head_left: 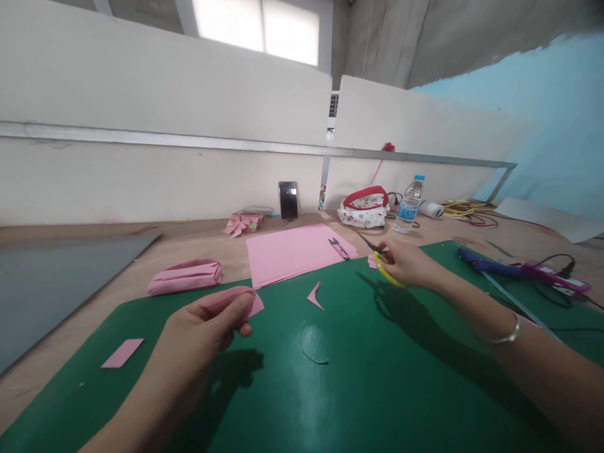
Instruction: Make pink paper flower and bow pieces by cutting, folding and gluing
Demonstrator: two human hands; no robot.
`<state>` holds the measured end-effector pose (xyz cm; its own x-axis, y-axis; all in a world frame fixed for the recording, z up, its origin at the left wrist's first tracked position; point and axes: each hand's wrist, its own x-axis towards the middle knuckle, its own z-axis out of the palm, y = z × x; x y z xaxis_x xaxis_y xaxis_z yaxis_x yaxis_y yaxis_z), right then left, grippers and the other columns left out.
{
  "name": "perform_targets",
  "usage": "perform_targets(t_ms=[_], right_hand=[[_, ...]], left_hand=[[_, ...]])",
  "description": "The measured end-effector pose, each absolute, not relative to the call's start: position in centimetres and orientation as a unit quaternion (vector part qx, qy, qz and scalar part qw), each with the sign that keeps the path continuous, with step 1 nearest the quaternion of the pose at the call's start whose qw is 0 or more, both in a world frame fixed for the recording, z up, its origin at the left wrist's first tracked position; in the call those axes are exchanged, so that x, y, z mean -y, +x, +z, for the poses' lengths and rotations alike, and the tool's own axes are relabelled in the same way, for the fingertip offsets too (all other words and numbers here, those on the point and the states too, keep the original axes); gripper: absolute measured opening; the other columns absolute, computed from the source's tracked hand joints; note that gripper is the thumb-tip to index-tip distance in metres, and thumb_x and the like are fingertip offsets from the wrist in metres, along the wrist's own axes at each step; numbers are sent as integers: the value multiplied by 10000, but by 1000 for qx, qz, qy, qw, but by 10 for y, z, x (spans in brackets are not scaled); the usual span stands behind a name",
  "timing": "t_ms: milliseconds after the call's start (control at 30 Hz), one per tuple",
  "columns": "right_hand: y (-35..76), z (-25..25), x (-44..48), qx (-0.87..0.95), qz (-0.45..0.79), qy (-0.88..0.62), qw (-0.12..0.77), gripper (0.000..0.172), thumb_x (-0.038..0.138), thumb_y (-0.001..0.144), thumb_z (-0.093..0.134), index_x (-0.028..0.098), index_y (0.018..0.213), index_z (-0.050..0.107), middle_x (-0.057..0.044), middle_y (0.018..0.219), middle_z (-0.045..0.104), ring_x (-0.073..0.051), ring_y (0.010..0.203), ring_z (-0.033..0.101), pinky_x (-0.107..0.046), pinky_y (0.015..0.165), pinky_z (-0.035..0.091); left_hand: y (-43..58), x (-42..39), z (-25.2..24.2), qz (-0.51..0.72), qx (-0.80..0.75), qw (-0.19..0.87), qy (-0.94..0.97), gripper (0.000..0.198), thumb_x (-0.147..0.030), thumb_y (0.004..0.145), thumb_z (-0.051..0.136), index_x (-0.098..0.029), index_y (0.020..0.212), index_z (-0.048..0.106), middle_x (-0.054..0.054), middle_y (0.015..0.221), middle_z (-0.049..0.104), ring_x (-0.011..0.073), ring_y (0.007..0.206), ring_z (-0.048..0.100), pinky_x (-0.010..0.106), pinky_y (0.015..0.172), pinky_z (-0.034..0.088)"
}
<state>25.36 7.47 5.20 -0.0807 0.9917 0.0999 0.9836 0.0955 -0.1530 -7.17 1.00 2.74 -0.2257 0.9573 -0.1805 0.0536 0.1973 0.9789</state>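
Between the thumb and fingers of my left hand [207, 333] is a curved piece of pink paper [256, 304], held above the green mat [358, 390]. My right hand [408, 261] grips yellow-handled scissors [383, 267], whose dark blades point to the upper left, away from the paper. A small pink scrap [315, 297] and a thin green strand [311, 358] lie on the mat between my hands. Beyond them, a stack of pink paper sheets [292, 248] carries a pair of thread snips [338, 248].
A pink folded bundle [186, 277] and a pink rectangle [123, 353] are at left. Along the back stand a phone [288, 200], a pink paper bow [243, 223], a white-and-red pouch [363, 211] and a water bottle [409, 207]. A blue glue gun [491, 263] and cords lie right.
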Motion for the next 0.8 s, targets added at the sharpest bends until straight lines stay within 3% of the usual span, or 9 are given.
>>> perform_targets(t_ms=[167,267,400,467,600,800], right_hand=[[314,46,-83,684,-13,-729,-14,258,304,907,527,155,1115,561,-73,1115,580,-192,931,594,-381,790,508],[305,46,-77,708,-16,-705,-31,257,293,907,529,161,1126,556,-77,1131,574,-194,944,590,-384,796,506],[237,50,-69,818,11,-576,6,230,233,899,524,119,1080,609,-152,1097,576,-238,1018,542,-380,872,429],[196,49,-67,887,57,-458,15,279,271,885,553,199,1151,592,-93,1162,550,-201,1071,511,-316,912,395],[136,41,-71,950,129,-283,-10,378,358,747,707,211,1086,627,-43,968,581,-163,912,543,-236,754,435],[174,-5,-26,961,149,-233,-13,67,225,768,676,205,830,658,-14,821,577,-147,788,539,-238,692,410]], left_hand=[[-66,-3,34,490,-592,476,427,346,-419,576,766,-205,840,697,-7,710,696,118,580,535,210,505,337],[-62,1,38,476,-590,476,445,326,-443,627,731,-188,827,694,-2,663,679,109,539,498,210,491,330],[-61,1,39,474,-596,468,447,310,-417,655,714,-187,861,685,10,721,688,121,564,524,223,514,364],[-63,-1,36,471,-606,464,442,313,-406,651,717,-191,875,679,-2,678,675,122,561,527,223,517,370],[-66,-7,30,467,-609,476,429,326,-402,646,723,-186,884,668,-25,607,642,109,534,522,208,512,366],[-64,-5,27,445,-588,519,432,303,-373,667,727,-144,860,678,8,663,663,86,513,509,181,451,297]])
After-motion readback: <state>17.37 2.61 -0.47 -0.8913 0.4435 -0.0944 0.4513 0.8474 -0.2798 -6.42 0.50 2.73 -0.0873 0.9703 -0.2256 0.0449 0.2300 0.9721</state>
